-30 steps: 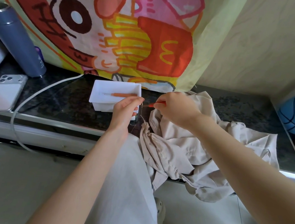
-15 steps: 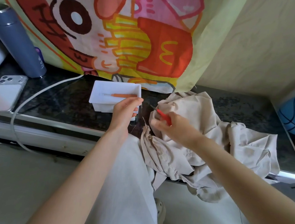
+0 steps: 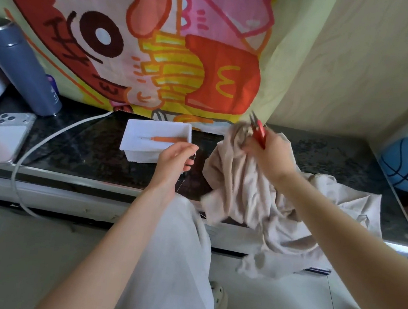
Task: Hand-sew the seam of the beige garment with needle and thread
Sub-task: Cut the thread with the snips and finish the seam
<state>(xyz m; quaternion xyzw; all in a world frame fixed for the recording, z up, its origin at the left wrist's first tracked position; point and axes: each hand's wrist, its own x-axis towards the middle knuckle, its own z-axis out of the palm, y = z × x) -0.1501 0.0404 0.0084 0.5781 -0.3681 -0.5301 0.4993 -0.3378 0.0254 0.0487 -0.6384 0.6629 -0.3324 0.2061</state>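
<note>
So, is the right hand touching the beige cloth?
Touching: the head view shows the right hand gripping a raised bunch of the beige garment.

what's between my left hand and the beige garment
Nothing visible: only counter separates the left hand, pinching thread, from the beige garment. The white tray sits on its other side. The right hand grips the garment with red snips.

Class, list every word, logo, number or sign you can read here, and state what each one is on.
"M": yellow arches logo on the red fries box printed on the hanging cloth.
Brown strokes on the cloth's cartoon: not readable as words.
Small print low on the blue bottle: too small to read.
</note>
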